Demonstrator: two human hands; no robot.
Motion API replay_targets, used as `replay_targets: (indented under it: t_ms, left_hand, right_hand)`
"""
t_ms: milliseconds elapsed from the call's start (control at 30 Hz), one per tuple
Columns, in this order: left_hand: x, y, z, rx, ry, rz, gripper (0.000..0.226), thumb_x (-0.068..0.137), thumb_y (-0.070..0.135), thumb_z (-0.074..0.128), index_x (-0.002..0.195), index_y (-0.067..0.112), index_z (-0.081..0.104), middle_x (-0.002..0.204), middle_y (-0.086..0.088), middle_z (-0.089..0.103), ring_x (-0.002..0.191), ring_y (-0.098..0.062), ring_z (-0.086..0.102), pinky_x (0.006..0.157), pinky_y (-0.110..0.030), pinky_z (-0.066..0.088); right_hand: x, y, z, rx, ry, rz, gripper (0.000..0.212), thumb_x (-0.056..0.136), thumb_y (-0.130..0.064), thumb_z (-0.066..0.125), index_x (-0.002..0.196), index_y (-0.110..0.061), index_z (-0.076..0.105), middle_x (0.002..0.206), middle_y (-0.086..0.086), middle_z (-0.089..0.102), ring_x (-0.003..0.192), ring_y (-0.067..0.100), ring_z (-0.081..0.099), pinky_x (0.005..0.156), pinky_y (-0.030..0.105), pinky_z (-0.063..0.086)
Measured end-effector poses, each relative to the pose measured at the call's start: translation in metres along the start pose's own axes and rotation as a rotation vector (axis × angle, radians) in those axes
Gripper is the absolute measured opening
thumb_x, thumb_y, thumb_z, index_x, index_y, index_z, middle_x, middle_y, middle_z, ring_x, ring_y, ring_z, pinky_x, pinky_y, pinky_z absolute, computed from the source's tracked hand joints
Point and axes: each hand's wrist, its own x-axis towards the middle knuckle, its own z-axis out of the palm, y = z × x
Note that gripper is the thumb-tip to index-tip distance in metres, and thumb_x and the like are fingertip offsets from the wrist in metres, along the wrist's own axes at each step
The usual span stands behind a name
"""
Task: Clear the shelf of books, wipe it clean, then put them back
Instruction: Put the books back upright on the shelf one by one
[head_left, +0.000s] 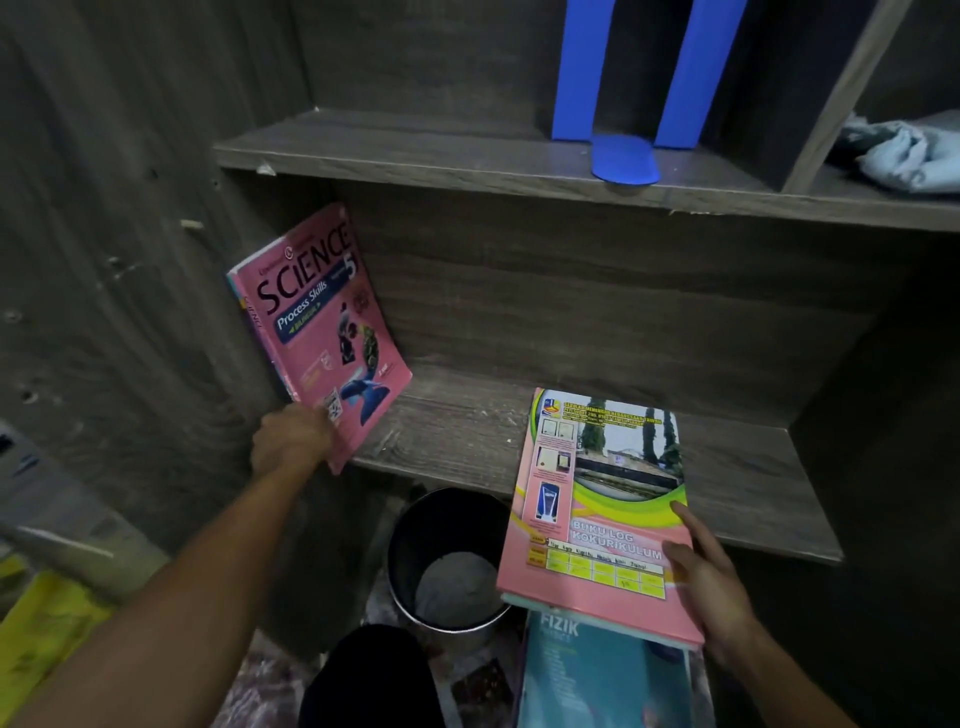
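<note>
Left hand (291, 439) grips the Science book (317, 332) standing above it; right hand (711, 587) clasps a book stack (597, 499) (likely restocking, barely begun).

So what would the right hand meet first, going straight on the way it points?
Probably the dark wooden back panel behind the lower shelf board; before the right hand, nothing else shows, depth unclear.

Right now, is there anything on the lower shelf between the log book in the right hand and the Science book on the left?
Nothing visible. The lower shelf is bare between the log book, held by the right hand, and the Science book, which the left hand holds leaning on the side wall.
</note>
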Motion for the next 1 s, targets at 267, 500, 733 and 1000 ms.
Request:
replay_targets:
  t_ms: [267, 500, 733, 1000]
  left_hand:
    - [-0.006, -0.009, 0.003, -0.063, -0.034, 0.032, 0.051, 0.096, 0.041, 0.053, 0.117, -0.004, 0.061, 0.121, -0.030, 0.060, 0.110, -0.043, 0.059, 0.093, -0.042, 0.048]
    - [-0.046, -0.008, 0.041, -0.130, -0.297, 0.107, 0.037, 0.086, 0.038, 0.061, 0.096, 0.003, 0.066, 0.100, -0.020, 0.069, 0.088, -0.036, 0.067, 0.081, -0.042, 0.055]
    - [-0.144, 0.021, 0.116, -0.125, -0.755, 0.400, 0.035, 0.085, 0.051, 0.067, 0.074, 0.018, 0.074, 0.078, -0.003, 0.072, 0.064, -0.008, 0.063, 0.055, -0.015, 0.045]
    - [-0.146, 0.029, 0.120, -0.243, -0.920, 0.392, 0.019, 0.088, 0.019, 0.071, 0.102, 0.007, 0.073, 0.101, -0.008, 0.074, 0.064, -0.001, 0.067, 0.067, -0.021, 0.055]
  right_hand:
    - [-0.002, -0.006, 0.001, 0.038, 0.000, 0.016, 0.053, 0.100, -0.006, 0.048, 0.140, -0.040, 0.049, 0.126, 0.013, 0.062, 0.089, 0.035, 0.070, 0.049, 0.029, 0.056]
    - [-0.006, -0.008, 0.002, 0.045, 0.007, -0.001, 0.054, 0.099, -0.001, 0.049, 0.142, -0.034, 0.050, 0.128, 0.008, 0.063, 0.094, 0.030, 0.070, 0.072, 0.036, 0.056]
    - [-0.005, -0.007, -0.001, 0.041, -0.020, 0.010, 0.055, 0.100, -0.004, 0.050, 0.144, -0.037, 0.047, 0.133, 0.010, 0.062, 0.095, 0.034, 0.072, 0.087, 0.052, 0.057]
    - [-0.007, -0.007, -0.001, 0.101, -0.016, -0.009, 0.050, 0.102, -0.015, 0.052, 0.145, -0.038, 0.043, 0.122, 0.007, 0.069, 0.088, 0.027, 0.075, 0.072, 0.039, 0.060]
